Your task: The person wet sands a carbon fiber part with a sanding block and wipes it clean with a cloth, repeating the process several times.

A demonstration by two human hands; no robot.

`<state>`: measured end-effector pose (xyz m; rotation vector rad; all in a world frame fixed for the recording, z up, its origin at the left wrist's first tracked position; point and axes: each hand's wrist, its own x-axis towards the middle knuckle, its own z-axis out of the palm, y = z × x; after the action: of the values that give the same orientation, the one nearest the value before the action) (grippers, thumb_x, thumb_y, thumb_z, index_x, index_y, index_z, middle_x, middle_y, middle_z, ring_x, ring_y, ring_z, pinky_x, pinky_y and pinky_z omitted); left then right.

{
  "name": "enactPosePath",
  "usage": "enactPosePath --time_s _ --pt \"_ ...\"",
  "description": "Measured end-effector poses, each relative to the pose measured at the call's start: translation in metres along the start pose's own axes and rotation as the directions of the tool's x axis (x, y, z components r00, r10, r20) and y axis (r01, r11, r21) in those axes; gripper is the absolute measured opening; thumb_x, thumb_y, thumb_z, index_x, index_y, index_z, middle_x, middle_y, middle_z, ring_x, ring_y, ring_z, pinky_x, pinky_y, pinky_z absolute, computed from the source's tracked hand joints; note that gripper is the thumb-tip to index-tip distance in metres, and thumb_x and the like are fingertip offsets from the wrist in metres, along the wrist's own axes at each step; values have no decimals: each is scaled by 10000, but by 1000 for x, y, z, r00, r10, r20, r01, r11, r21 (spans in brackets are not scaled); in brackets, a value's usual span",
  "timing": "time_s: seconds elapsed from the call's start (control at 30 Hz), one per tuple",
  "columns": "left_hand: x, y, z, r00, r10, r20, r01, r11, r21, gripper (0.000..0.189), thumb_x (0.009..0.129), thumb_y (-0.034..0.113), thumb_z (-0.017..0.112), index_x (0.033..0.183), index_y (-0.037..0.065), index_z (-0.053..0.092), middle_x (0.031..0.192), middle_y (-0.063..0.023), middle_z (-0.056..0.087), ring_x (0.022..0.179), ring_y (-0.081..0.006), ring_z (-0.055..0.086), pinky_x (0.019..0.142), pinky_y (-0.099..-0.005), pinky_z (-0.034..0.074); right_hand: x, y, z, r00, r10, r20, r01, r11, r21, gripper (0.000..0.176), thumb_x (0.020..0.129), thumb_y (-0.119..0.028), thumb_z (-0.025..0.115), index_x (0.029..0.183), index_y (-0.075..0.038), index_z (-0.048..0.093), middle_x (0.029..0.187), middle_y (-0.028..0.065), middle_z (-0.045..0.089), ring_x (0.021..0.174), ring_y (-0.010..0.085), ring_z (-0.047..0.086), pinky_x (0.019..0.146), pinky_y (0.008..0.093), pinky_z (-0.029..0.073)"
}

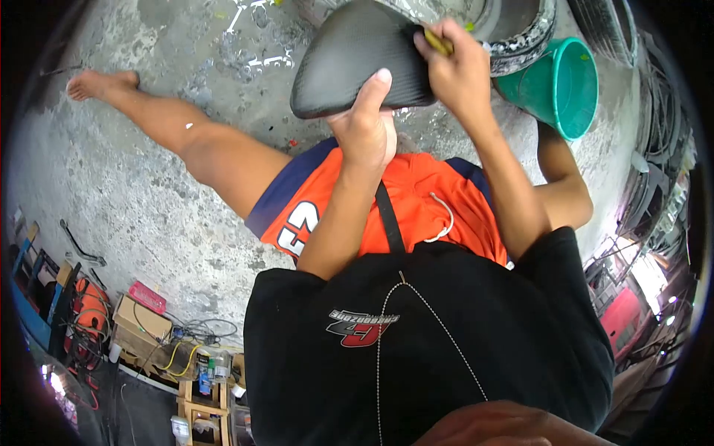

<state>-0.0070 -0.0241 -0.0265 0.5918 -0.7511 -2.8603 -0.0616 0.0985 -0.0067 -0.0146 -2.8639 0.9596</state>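
Note:
A dark grey, curved panel with a fine woven-looking surface (349,59), shaped like a rounded triangle, is held up above the floor in front of my lap. My left hand (364,130) grips its near edge, with the thumb on top and the other fingers underneath. Against the panel's right side, my right hand (461,70) is closed on a small yellowish piece (437,42) between thumb and fingers. Its exact kind I cannot make out. The panel's underside is hidden.
A green bucket (576,89) lies tilted near my right leg. Beside it are a tyre (524,52) and another black tyre-like ring (606,30). Wet concrete floor (186,44) surrounds me. Cables, a cardboard box (141,320) and tools lie at lower left.

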Motion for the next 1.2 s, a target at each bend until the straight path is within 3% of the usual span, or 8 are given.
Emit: enactPosePath --time_s 0.03,0.57,0.67,0.8,0.87,0.93,1.13,1.2 --pt "1 0 -2 1000 5 12 -5 1000 -14 518 829 -134 572 1316 24 490 1305 -103 530 1230 -244 519 1079 -434 425 -12 0 -2 1000 -16 8 14 986 167 160 781 -26 725 925 -10 657 974 187 698 879 358 681 766 384 528" --pt "0 0 -3 1000 7 28 -7 1000 -5 497 830 -141 573 1298 15 505 1289 -100 547 1212 -235 530 1080 -419 420 20 8 6 999 -40 -9 40 997 72 183 857 -157 720 873 -14 607 749 173 621 671 319 596 643 361 469" --pt "-2 3 7 1000 -19 -13 19 1000 -20 490 828 -136 581 1288 14 508 1278 -98 554 1201 -224 534 1067 -411 425 12 6 -1 998 33 52 -33 999 7 120 821 -100 698 914 -34 661 856 199 679 819 397 662 718 407 519" --pt "1 3 4 998 10 -60 -13 999 -50 460 846 -140 583 1277 2 509 1263 -90 557 1156 -199 554 1034 -366 446 -13 15 4 996 -68 -55 81 952 297 117 787 0 718 874 -7 641 808 168 678 780 341 689 713 363 526" --pt "0 -4 -6 1000 24 -12 -24 1000 8 490 831 -135 583 1289 20 509 1273 -94 558 1205 -225 537 1073 -408 420 10 2 -4 998 -11 61 13 1000 -28 126 806 -69 729 866 -7 636 816 167 680 769 354 678 699 367 519" --pt "-1 -3 -1 999 32 35 -32 999 7 492 832 -134 584 1291 25 509 1273 -92 558 1211 -222 531 1072 -402 416 27 11 10 1000 -20 -10 20 1000 18 201 871 -150 722 857 -15 574 681 152 551 599 264 473 605 341 446" --pt "1 -1 -1 999 53 3 -53 999 -6 491 829 -134 590 1287 27 513 1271 -87 559 1189 -214 540 1066 -386 417 -14 5 -6 998 -66 1 65 984 164 120 827 -112 716 908 -42 660 832 187 678 805 383 665 688 381 508" --pt "1 -2 -4 999 49 -2 -49 998 37 490 832 -134 586 1290 24 509 1278 -90 554 1195 -220 539 1065 -394 423 7 4 -4 997 11 72 -8 999 -38 143 826 -127 719 936 -48 673 882 198 691 829 386 670 710 393 517"
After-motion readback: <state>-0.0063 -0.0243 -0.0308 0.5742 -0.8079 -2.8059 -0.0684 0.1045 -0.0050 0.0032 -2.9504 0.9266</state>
